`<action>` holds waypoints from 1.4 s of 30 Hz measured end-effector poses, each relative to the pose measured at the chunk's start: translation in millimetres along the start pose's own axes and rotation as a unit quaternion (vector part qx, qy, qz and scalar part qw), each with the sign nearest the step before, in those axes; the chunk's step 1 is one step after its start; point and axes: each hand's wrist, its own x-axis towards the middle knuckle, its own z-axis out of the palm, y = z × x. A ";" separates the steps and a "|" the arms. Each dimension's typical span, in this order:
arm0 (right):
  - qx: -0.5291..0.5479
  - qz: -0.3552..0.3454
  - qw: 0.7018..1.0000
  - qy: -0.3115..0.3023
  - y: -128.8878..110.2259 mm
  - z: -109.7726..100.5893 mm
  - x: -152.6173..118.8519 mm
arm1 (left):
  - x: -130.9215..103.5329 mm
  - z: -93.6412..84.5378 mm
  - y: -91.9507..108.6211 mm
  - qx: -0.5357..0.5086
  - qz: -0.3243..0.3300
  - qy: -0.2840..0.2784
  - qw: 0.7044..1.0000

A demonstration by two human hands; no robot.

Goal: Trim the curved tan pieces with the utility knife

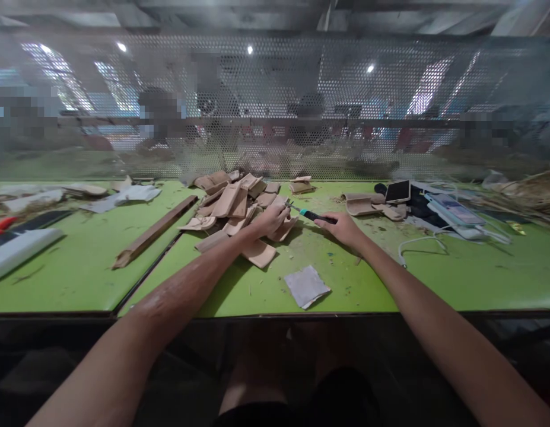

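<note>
My right hand [341, 228] is closed around the black-and-teal handle of a slim hand tool [314, 217]. Its thin metal end points left, towards my left hand [273, 218]. The fingers of that hand are pinched together close to the tool's tip, at the right side of a heap of curved bamboo pieces [230, 201]. Whatever they pinch is too small to make out. Just below the left hand, one bamboo piece [259, 254] lies apart at the heap's lower edge. A folded grey sandpaper-like square [306, 287] rests nearer the table's front edge.
A long bamboo strip [154, 231] lies left of the heap. To the right are more bamboo pieces [363, 204], a dark-screened device [398, 191], a phone [457, 209] and a white cable [419, 240]. A perforated metal screen [275, 142] stands behind the green table [368, 284].
</note>
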 end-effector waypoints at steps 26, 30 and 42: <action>0.022 0.010 0.999 -0.033 -6.3 0.0 -3.4 | -1.8 1.3 -4.3 0.062 0.024 0.005 0.998; 0.004 0.003 1.000 -0.015 -4.6 -1.8 -2.3 | -3.6 0.5 -1.8 0.068 0.021 0.013 0.997; -0.034 0.018 0.999 0.015 -8.6 -0.5 -3.0 | -0.7 2.6 -7.7 0.047 0.013 0.025 0.999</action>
